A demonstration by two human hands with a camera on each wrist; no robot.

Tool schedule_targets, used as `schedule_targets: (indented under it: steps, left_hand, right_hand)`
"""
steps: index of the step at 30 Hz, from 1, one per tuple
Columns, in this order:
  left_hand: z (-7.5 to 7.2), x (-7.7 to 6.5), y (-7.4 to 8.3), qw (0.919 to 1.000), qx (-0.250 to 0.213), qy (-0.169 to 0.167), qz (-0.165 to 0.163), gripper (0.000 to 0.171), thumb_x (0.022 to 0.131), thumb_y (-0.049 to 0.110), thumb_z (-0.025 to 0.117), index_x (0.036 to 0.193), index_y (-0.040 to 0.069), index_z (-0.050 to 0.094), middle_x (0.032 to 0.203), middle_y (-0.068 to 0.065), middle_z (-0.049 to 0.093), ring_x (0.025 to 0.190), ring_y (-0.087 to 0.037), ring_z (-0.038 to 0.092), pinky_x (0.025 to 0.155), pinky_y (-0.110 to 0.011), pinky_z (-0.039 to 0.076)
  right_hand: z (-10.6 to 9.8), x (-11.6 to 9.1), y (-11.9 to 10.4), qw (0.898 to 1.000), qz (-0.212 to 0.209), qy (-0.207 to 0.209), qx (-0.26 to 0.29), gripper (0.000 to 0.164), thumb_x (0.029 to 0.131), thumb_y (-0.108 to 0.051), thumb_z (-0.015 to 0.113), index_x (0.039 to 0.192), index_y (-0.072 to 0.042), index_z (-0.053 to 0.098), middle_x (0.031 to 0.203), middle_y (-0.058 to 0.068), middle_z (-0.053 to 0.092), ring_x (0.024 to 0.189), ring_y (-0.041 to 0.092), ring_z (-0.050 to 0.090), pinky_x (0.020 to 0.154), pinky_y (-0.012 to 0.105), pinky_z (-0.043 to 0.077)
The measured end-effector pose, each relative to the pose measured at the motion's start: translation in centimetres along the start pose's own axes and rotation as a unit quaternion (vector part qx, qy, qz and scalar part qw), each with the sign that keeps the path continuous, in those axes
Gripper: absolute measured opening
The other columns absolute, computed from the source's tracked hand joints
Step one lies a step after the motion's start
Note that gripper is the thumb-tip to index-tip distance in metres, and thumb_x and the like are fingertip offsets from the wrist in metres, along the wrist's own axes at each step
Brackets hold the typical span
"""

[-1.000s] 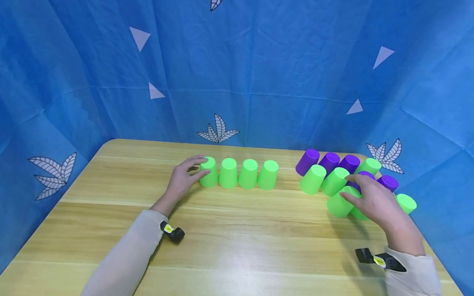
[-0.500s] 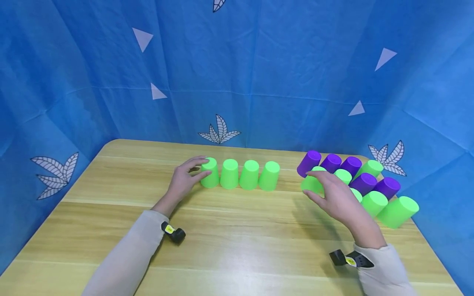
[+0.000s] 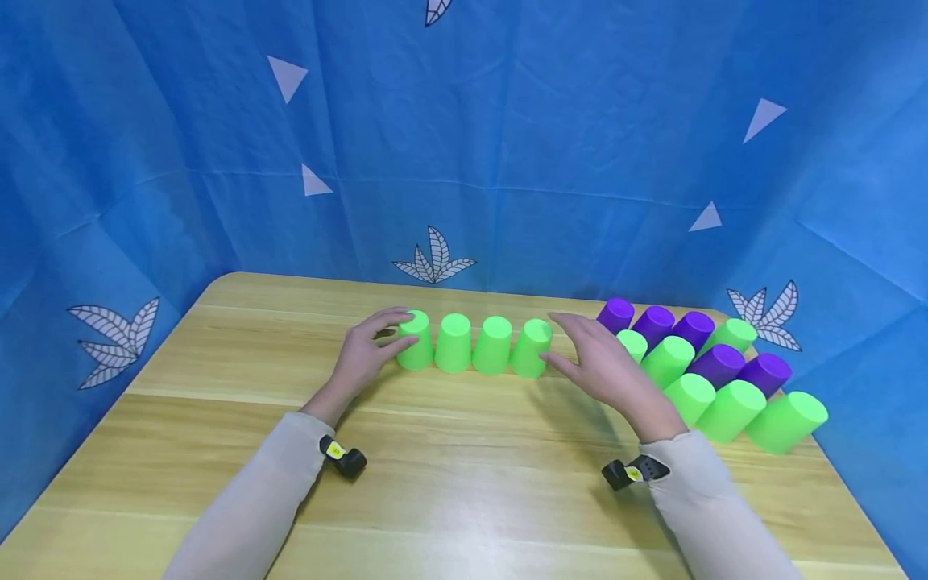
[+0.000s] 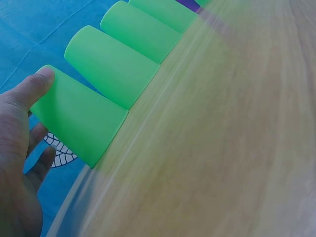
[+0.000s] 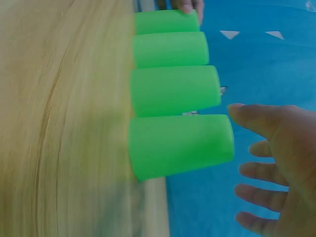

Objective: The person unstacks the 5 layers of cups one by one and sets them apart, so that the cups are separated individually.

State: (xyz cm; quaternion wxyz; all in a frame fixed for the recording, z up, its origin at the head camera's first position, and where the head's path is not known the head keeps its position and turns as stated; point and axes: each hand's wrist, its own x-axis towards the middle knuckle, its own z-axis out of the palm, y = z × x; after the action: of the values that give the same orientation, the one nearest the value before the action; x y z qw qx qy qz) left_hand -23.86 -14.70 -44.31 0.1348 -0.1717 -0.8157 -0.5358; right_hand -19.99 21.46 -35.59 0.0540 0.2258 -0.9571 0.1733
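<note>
Several green plastic cups stand upside down in a straight row on the wooden table. At the row's left end, my left hand (image 3: pixel 362 348) holds the leftmost green cup (image 3: pixel 415 345) near its top; the left wrist view shows the thumb (image 4: pixel 37 86) on its side, with the fingers partly hidden behind it. My right hand (image 3: pixel 598 360) is beside the rightmost green cup (image 3: pixel 530 350), thumb and fingers spread. In the right wrist view, a gap shows between that hand's fingertips (image 5: pixel 244 170) and the cup, and it holds nothing.
At the table's right stands a group of upside-down cups: purple ones (image 3: pixel 655 324) mostly at the back and middle, green ones (image 3: pixel 732 411) mostly in front. The wooden table (image 3: pixel 464 475) reaches back to a blue patterned cloth (image 3: pixel 493 137).
My right hand has moved left from over the cup group at the right to the right end of the green row. My left hand has stayed at the leftmost cup.
</note>
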Motion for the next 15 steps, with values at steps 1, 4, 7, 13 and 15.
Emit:
schedule_targets:
  steps: [1, 4, 7, 13, 15]
  left_hand:
    - [0.0, 0.0, 0.0, 1.0, 0.0, -0.001, 0.0, 0.04, 0.086, 0.021, 0.077, 0.123, 0.011, 0.067, 0.135, -0.005, 0.059, 0.118, -0.025, 0.058, 0.096, -0.038, 0.053]
    - [0.0, -0.1, 0.1, 1.0, -0.002, -0.003, -0.003, 0.041, 0.085, 0.022, 0.077, 0.123, 0.011, 0.067, 0.135, -0.005, 0.058, 0.115, -0.026, 0.059, 0.096, -0.039, 0.054]
    - [0.0, -0.1, 0.1, 1.0, -0.006, -0.001, -0.006, 0.041, 0.085, 0.022, 0.078, 0.123, 0.011, 0.068, 0.134, -0.004, 0.059, 0.118, -0.025, 0.058, 0.096, -0.039, 0.053]
    - [0.0, 0.0, 0.1, 0.9999, -0.012, -0.002, -0.01, 0.04, 0.085, 0.021, 0.078, 0.122, 0.011, 0.068, 0.134, -0.004, 0.059, 0.123, -0.023, 0.054, 0.097, -0.039, 0.053]
    - [-0.1, 0.0, 0.1, 0.9998, -0.014, -0.002, -0.012, 0.04, 0.085, 0.022, 0.078, 0.122, 0.011, 0.068, 0.134, -0.004, 0.059, 0.123, -0.023, 0.054, 0.097, -0.039, 0.053]
  right_hand:
    - [0.2, 0.4, 0.0, 1.0, -0.001, 0.001, -0.001, 0.066, 0.095, -0.041, 0.063, 0.147, -0.005, 0.041, 0.144, 0.019, 0.047, 0.132, 0.04, 0.041, 0.111, 0.055, 0.034]
    - [1.0, 1.2, -0.1, 1.0, 0.0, 0.001, -0.006, 0.066, 0.096, -0.043, 0.062, 0.147, -0.006, 0.042, 0.144, 0.018, 0.047, 0.132, 0.041, 0.042, 0.111, 0.056, 0.034]
    - [1.7, 1.8, -0.2, 1.0, 0.003, -0.002, -0.01, 0.064, 0.096, -0.044, 0.06, 0.146, -0.007, 0.043, 0.143, 0.019, 0.048, 0.13, 0.042, 0.043, 0.11, 0.056, 0.034]
    - [2.2, 2.2, -0.6, 1.0, -0.001, 0.009, -0.022, 0.055, 0.098, -0.037, 0.06, 0.141, -0.005, 0.048, 0.137, 0.02, 0.053, 0.126, 0.042, 0.048, 0.108, 0.057, 0.037]
    - [2.2, 2.1, -0.7, 1.0, -0.002, 0.015, -0.024, 0.054, 0.097, -0.036, 0.061, 0.139, -0.005, 0.05, 0.135, 0.02, 0.055, 0.124, 0.041, 0.049, 0.106, 0.057, 0.038]
